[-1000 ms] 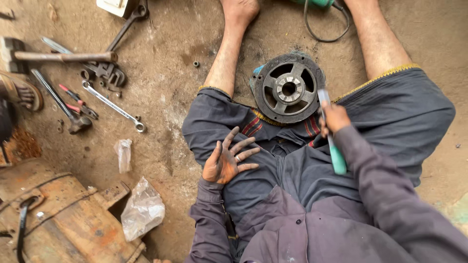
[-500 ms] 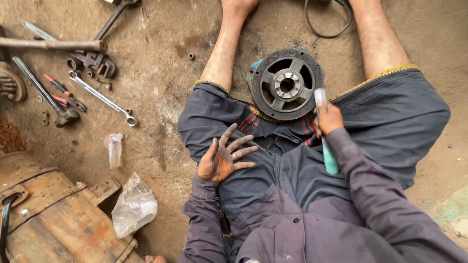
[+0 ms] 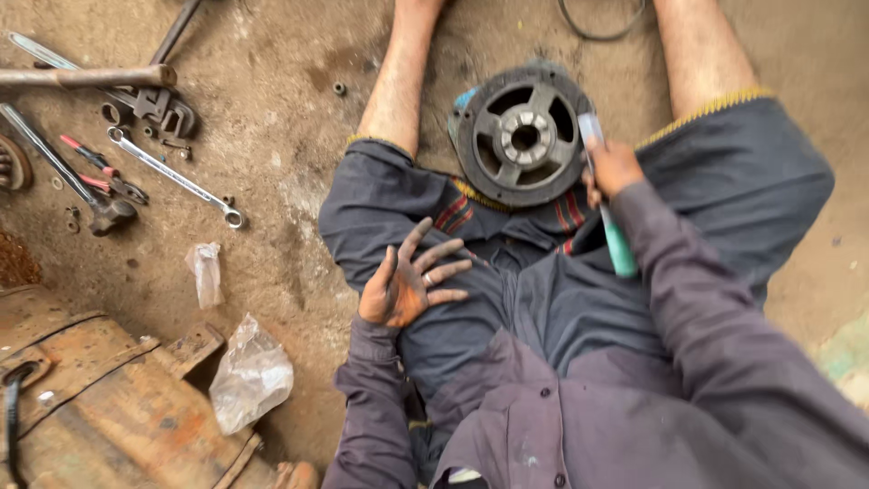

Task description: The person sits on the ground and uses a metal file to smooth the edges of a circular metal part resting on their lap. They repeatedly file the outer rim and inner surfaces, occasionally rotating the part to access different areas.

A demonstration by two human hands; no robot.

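A person sits on a dirt floor [image 3: 272,136], legs spread, seen from above. The left hand [image 3: 409,282] rests palm up on the left thigh at the centre of the frame, its five grimy fingers spread apart and holding nothing. The right hand [image 3: 612,169], right of centre near the top, is clamped around one tool [image 3: 605,195] with a teal handle; the handle points down toward the lap and the pale upper end lies against the rim of one round black metal wheel [image 3: 520,136]. The wheel lies flat on the floor between the knees, at upper centre, with a hub and spoke openings.

In the upper left of the frame lie one hammer [image 3: 86,76], one combination wrench [image 3: 172,176], one pair of red-handled pliers [image 3: 98,167] and other blurred tools. Two clear plastic bags [image 3: 249,376] lie lower left, beside one rusty metal piece [image 3: 100,407].
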